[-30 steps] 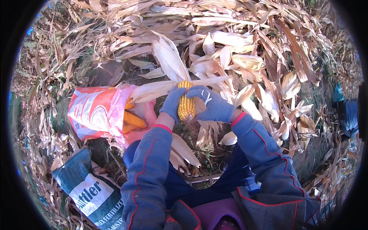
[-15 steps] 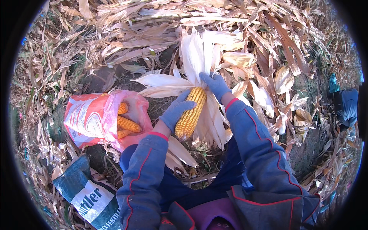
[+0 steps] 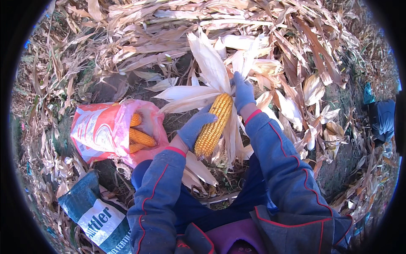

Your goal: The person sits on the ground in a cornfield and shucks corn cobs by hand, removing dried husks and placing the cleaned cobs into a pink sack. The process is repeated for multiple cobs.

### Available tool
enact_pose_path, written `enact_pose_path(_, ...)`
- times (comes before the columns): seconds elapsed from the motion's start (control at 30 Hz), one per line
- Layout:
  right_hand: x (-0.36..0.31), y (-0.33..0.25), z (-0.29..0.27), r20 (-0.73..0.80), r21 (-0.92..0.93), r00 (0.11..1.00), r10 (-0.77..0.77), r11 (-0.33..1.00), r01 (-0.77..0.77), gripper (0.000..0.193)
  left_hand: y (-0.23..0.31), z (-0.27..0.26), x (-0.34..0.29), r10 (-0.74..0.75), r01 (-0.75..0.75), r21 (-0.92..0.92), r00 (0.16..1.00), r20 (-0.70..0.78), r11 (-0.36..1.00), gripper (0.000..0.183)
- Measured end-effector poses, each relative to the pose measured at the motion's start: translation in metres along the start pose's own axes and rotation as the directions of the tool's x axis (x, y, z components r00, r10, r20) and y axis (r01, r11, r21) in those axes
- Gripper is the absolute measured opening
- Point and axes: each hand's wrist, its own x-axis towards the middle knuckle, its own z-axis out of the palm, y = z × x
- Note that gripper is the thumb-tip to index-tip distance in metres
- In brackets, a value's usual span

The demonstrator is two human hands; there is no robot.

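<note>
Clearly the weak spot is the grip on the corn cob (image 3: 213, 125): the left hand (image 3: 193, 129) holds it only at its lower side, so if the husk leaves (image 3: 207, 72) resist being pulled, I judge the cob could twist out and drop into the dry leaf litter (image 3: 127, 38) on the ground beyond the fingertips. A hard tug could also tear the husk and leave strips stuck at the base, or knock kernels loose. The left fingers (image 3: 203, 120) are curled partway round the cob's lower half, thumb side hidden, pressing against the yellow kernels. The right hand (image 3: 243, 94) sits at the cob's upper end; its fingers (image 3: 237, 80) are nearly straight and close together, lying on the pale husk leaves just behind the tip, holding them back rather than wrapping the cob. Both hands wear blue gloves. The cob lies slanted between the two hands, its tip toward the right fingers. To the left of the left fingers, near but apart, a pink sack (image 3: 105, 131) lies open with three bare cobs (image 3: 139, 137) in its mouth; a dark green bag (image 3: 95, 213) lies below it.
</note>
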Motion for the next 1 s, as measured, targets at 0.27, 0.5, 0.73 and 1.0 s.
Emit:
enact_pose_path(0.27,0.001,-0.003,0.01,-0.079,0.253,0.996,0.042,0.967,-0.021,0.036,-0.024,-0.01,0.02,0.03,0.001,0.213,0.989,-0.142,0.977,0.059)
enact_pose_path(0.5,0.015,-0.01,0.006,-0.011,0.475,1.0,-0.013,0.88,0.017,0.045,-0.016,-0.004,0.006,-0.103,0.083,-0.17,0.988,-0.111,0.982,0.043)
enact_pose_path(0.73,-0.001,-0.021,0.01,0.257,0.287,0.966,0.033,0.952,-0.109,0.043,-0.024,-0.017,0.014,0.132,-0.061,0.418,0.981,-0.143,0.906,0.053)
enact_pose_path(1.0,0.0,-0.013,0.0,0.263,0.054,0.959,0.102,0.991,-0.121,0.047,-0.028,-0.031,0.022,0.136,-0.019,0.581,0.978,-0.158,0.814,0.058)
